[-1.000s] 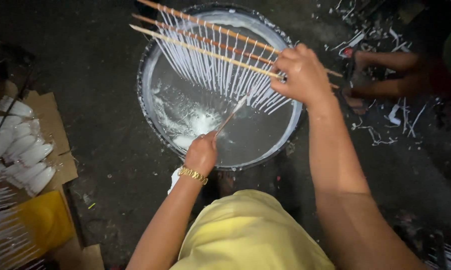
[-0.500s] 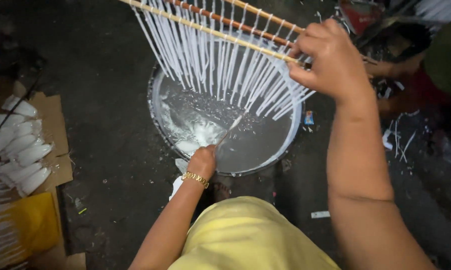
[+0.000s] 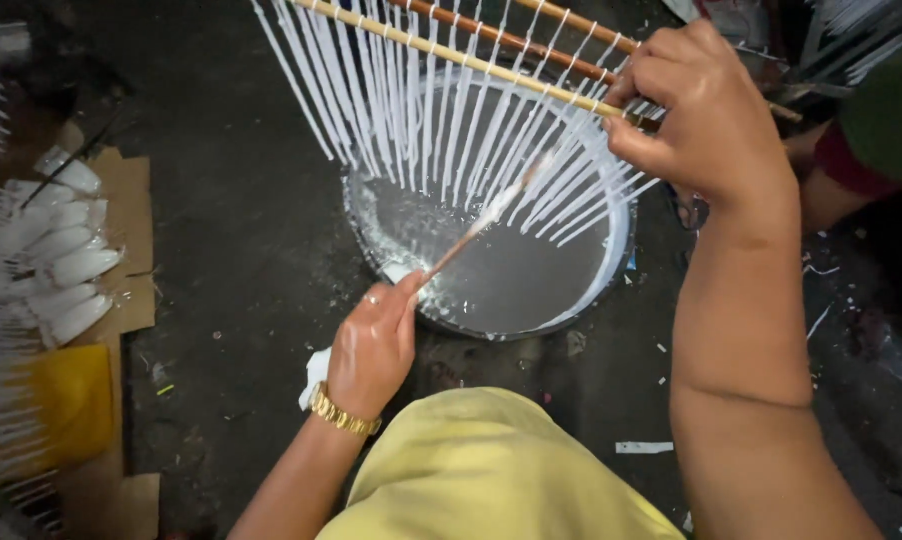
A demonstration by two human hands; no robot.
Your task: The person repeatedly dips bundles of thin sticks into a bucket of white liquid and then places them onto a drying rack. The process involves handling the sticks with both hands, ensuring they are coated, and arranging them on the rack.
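A: Mid-dip, probably. Right hand clenched on two long wooden rods strung with thin white coated sticks, held above round metal basin of white liquid.

B: Left hand closed around slim white-smeared stirring stick, tip among the strands. Next: steady, level lowering, probably.

A: Rod ends cut off; basin depth unclear.

— Dim all round; dark grey floor nearly black toward twelve and three o'clock.
— Brightest at centre, glare off the pale liquid in the round metal basin.
— Motion blur on the thin stick and hanging white strands.
— Soft, stretched at nine o'clock; white pieces on brown cardboard washed out.
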